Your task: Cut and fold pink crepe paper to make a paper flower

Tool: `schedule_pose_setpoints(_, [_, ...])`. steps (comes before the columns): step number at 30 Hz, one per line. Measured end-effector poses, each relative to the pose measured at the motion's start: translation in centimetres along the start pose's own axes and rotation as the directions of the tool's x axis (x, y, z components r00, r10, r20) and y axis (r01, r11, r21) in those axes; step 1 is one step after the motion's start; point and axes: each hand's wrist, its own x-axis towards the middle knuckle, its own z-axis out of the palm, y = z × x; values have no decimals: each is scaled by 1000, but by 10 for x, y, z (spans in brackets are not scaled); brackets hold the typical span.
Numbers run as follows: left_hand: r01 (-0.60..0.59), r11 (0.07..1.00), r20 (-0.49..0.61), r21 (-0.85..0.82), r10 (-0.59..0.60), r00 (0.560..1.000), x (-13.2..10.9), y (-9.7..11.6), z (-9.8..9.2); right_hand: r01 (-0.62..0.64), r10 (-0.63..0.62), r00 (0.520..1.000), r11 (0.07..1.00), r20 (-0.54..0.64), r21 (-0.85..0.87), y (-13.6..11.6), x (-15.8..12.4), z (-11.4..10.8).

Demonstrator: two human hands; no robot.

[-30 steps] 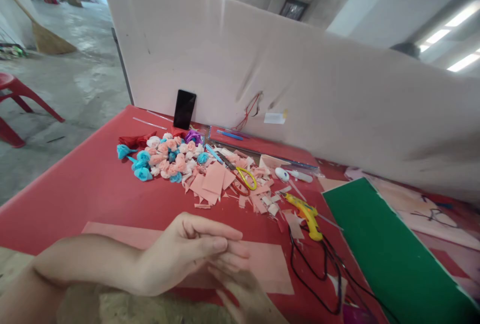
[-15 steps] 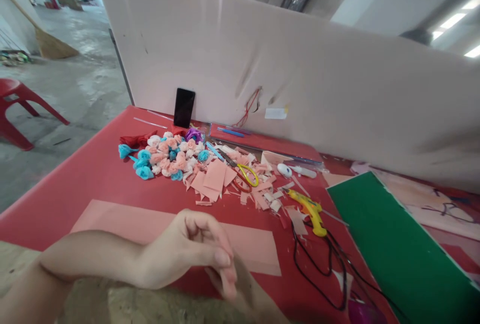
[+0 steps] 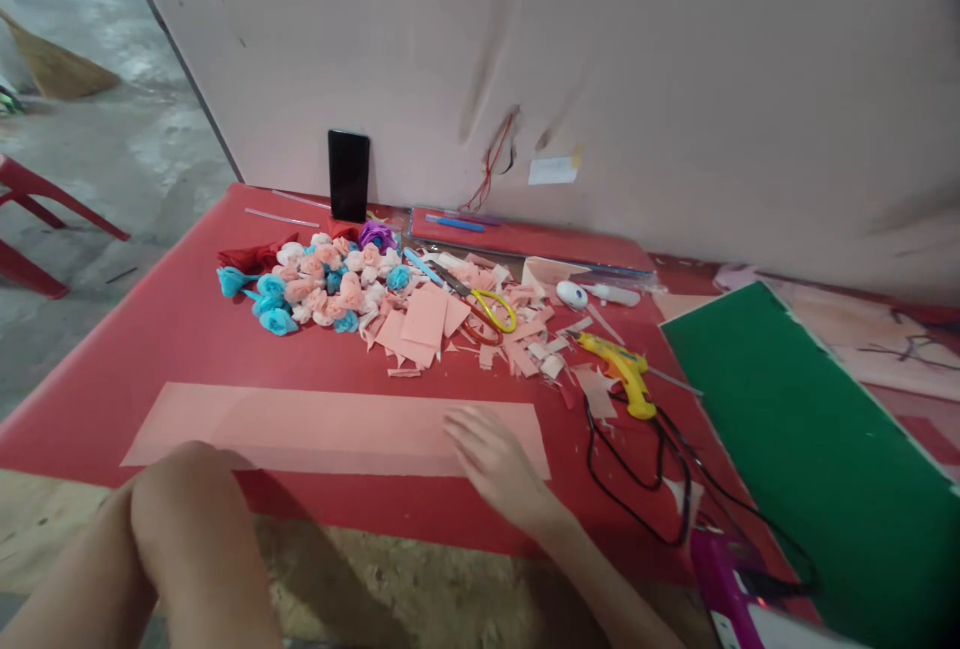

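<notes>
Head view: forward, down across red table (image 3: 172, 329).

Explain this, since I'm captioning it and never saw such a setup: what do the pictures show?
No machine here: a person works bare-handed, wearing the camera on their head. The right hand lies open on or just over a pink strip, holding nothing visible. The left arm bends at lower left; its hand is not visible. The red table also bears flowers, pink scraps, scissors and a yellow glue gun; a phone leans on the wall, and a green board lies at right.
</notes>
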Motion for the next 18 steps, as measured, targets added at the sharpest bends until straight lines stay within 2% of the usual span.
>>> schedule_pose_setpoints(2, [-40, 920, 86, 389, 7, 996, -26, -23, -11, -46, 46, 999, 999, 15, -16, 15, -5, -8])
schedule_pose_setpoints(5, [-20, 880, 106, 475, -35, 994, -56, -35, -21, -65, 67, 996, 997, 67, -29, 29, -11, -17])
schedule_pose_setpoints(9, [23, 841, 122, 541, -106, 987, -60, -20, -12, -43, 47, 991, 998, 129, -36, 31, -15, -21])
schedule_pose_setpoints(12, [60, 869, 82, 490, -114, 990, -51, -11, -5, -16, 22, 989, 999, 147, -47, 27, -16, -21])
schedule_pose_setpoints(15, [90, 941, -6, 326, -93, 996, -48, -8, -3, 11, -2, 990, 998, 141, -61, 22, -15, -20])
schedule_pose_setpoints(18, [118, 975, -70, 188, -106, 992, -49, 1, 0, 27, -18, 992, 997, 122, -73, 19, -15, -21])
